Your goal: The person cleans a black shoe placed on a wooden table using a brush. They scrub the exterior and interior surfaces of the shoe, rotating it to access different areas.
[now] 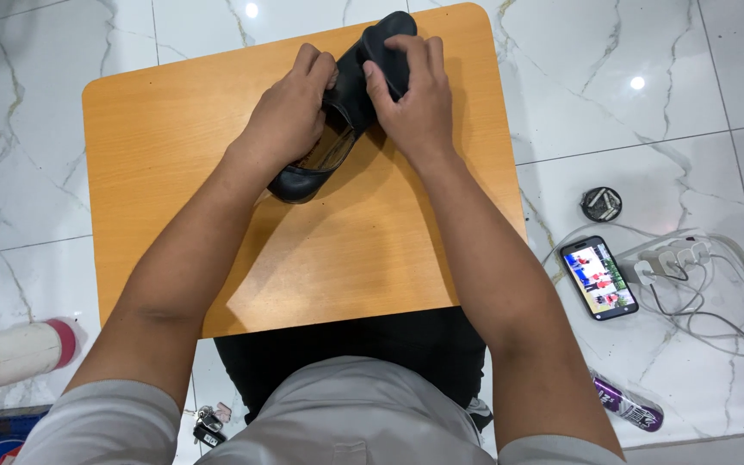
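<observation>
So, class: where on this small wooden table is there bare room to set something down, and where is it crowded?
Bare: the table left of the left hand, and the near strip between the forearms. Crowded: the far edge, where both hands, the right hand included, grip the black shoe.

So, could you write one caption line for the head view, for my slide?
Both hands, left hand and right hand, grip a black shoe on a small wooden table.

Orange wooden table [217, 172] on white marble floor, black leather shoe [337, 120] lying on it, left hand [290, 116] gripping its opening, right hand [415, 99] clasped over the toe, phone [598, 277] (screen lit) beside power strip [669, 258], purple can [629, 401], keys [208, 422]
</observation>
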